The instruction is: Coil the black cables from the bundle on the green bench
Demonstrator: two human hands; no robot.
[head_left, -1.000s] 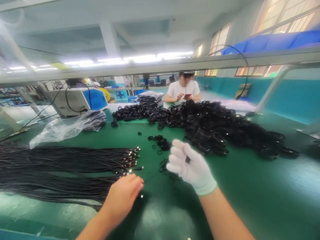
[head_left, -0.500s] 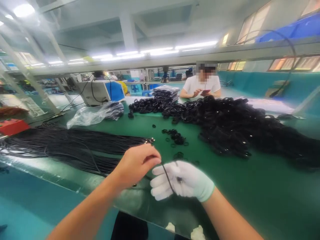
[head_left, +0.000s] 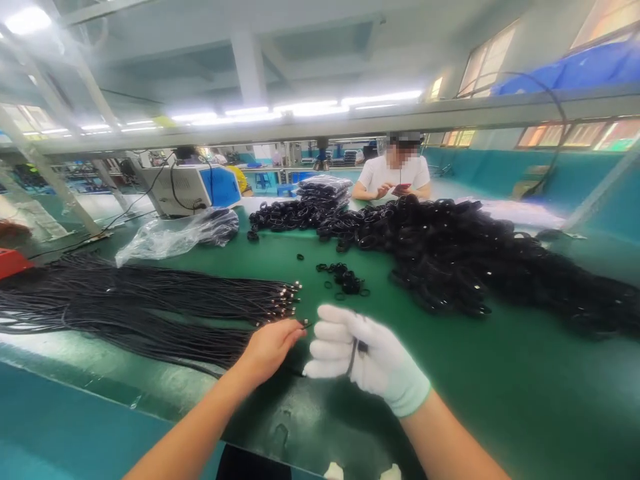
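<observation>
My bare left hand (head_left: pixel 270 348) pinches the end of a black cable (head_left: pixel 307 325), whose small tip pokes out past thumb and forefinger. It sits by the metal-tipped ends of a long bundle of black cables (head_left: pixel 165 293) lying to the left. My right hand (head_left: pixel 363 353), in a white glove, is turned palm toward me with its fingers curled. A short stretch of black cable (head_left: pixel 353 359) runs across that palm, with a small dark piece beside it; the rest is hidden by the fingers. A narrow gap separates the hands.
Small black rings (head_left: pixel 349 279) lie beyond my hands on the green table (head_left: pixel 500 393). A large heap of coiled black pieces (head_left: pixel 440 253) covers the back right. Behind are a clear plastic bag (head_left: pixel 170 233), a blue-and-grey machine (head_left: pixel 195 187) and a seated person (head_left: pixel 395 170) holding a phone.
My left hand has moved down, away from the right palm and toward the cable ends. The right hand's fingers have curled more around its cable. The view has shifted slightly right.
</observation>
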